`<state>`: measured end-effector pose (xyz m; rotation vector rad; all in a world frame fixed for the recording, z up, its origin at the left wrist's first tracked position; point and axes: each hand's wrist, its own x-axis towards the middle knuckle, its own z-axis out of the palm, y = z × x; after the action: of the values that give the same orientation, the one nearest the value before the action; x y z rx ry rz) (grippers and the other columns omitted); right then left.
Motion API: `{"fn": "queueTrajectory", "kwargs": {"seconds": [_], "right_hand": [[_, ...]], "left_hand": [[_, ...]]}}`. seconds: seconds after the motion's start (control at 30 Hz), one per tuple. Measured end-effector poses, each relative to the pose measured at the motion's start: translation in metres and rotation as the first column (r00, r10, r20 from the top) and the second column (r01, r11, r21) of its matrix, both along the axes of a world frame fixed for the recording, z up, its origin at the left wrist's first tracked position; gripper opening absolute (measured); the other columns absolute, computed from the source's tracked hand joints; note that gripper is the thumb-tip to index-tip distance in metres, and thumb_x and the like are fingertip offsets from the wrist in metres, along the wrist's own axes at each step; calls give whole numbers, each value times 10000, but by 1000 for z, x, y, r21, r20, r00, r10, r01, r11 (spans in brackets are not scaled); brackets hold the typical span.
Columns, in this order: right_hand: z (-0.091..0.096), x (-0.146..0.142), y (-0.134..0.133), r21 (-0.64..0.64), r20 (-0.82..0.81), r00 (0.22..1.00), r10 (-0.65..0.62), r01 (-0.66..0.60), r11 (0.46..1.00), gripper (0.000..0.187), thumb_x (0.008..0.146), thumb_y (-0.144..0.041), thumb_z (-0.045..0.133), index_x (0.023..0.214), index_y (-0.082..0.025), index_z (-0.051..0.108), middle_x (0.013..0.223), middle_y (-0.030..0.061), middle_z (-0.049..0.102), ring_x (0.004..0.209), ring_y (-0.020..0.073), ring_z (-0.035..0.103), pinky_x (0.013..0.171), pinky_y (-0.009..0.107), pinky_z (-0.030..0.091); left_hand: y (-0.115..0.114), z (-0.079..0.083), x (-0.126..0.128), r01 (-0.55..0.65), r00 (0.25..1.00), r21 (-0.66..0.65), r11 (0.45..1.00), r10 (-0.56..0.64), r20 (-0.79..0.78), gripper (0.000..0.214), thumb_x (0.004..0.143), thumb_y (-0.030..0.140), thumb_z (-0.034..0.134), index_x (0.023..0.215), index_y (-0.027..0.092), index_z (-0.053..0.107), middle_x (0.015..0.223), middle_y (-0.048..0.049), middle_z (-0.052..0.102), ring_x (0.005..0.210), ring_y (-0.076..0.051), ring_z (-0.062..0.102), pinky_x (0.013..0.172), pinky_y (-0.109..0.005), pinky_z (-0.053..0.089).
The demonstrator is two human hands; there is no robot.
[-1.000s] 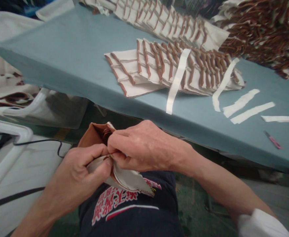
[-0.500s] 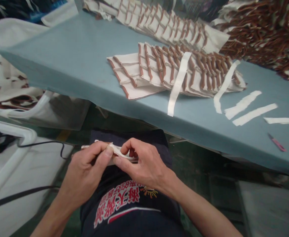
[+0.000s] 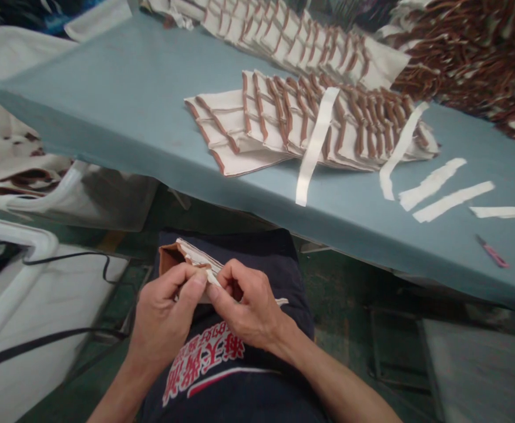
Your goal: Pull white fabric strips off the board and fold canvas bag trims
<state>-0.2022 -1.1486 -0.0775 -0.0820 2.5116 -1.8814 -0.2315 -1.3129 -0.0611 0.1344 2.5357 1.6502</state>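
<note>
Over my lap, my left hand [image 3: 164,317] and my right hand [image 3: 243,305] both pinch a small folded piece of cream fabric with a brown leather side [image 3: 187,255]. Thumbs and forefingers meet at its edge, fingers closed. The piece lies flat above my dark printed apron [image 3: 222,358]. Beyond my hands stands the blue-grey table [image 3: 120,111]. On it lies a fanned row of cream pieces with brown trim [image 3: 292,117], with a white strip [image 3: 312,147] draped across them.
A second row of trimmed pieces [image 3: 292,41] and a big heap of brown-trimmed pieces [image 3: 468,53] lie at the back. Loose white strips [image 3: 442,194] and a small pink cutter [image 3: 492,252] lie at the right. A white frame with black cable [image 3: 41,258] stands left.
My hands have drawn lower and closer to my body. The fabric piece, held up with its brown side showing a second ago, was turned and flattened between my fingers.
</note>
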Motion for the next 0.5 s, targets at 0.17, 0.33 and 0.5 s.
{"fn": "queueTrajectory", "kwargs": {"seconds": [0.17,0.33,0.5], "right_hand": [[-6,-1,-5,-287,53,999,9,7,958,310,924,-387,655,752,-260,430,631,-89,408,544,102,352,527,239,320],[-5,-4,-3,-307,39,998,-45,55,950,271,881,-344,628,726,-264,419,610,-81,408,548,112,359,529,251,312],[-6,-8,-4,-208,-99,982,-158,135,969,239,833,-295,608,717,-261,402,606,-80,408,520,99,359,523,248,305]], "left_hand": [[17,-18,6,-327,908,350,878,189,374,303,893,479,720,740,218,707,658,-12,715,602,-189,624,553,-281,526],[41,-15,7,-399,883,350,847,252,396,307,850,508,720,759,220,666,693,-26,750,608,-193,673,541,-279,552],[47,-5,2,-357,905,346,867,229,359,285,859,493,704,774,221,690,658,-9,745,534,-177,668,495,-257,573]]}}
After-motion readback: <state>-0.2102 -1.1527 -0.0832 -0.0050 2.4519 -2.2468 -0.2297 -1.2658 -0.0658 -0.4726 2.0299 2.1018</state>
